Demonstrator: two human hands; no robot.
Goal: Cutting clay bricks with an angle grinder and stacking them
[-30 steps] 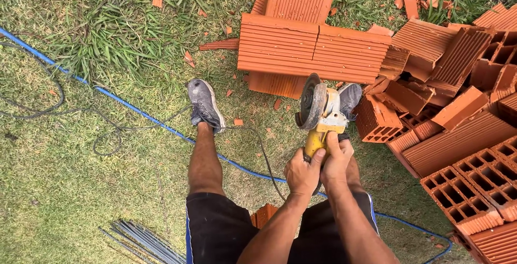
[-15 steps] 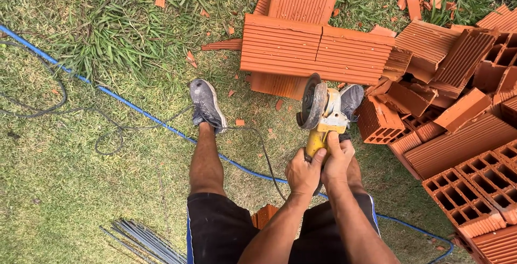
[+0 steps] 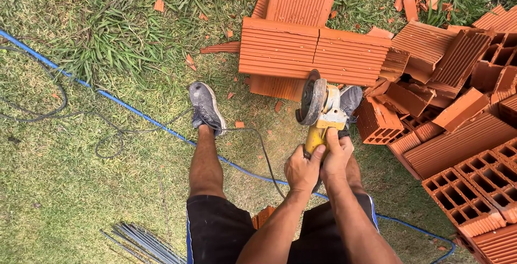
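Both hands, the left hand (image 3: 302, 168) and right hand (image 3: 336, 156), grasp the yellow angle grinder (image 3: 321, 113) by its handle, its disc held upright above the grass (image 3: 81, 188) just before the ribbed bricks (image 3: 315, 54).

Only one view is being given, and it is being taken from a camera worn on the person's head. The ground is being looked at almost straight down, from standing height. The two arms are being seen coming in from the bottom edge, close to the camera. The grass (image 3: 64, 188) and the pile of bricks (image 3: 447, 108) are being seen farther off.
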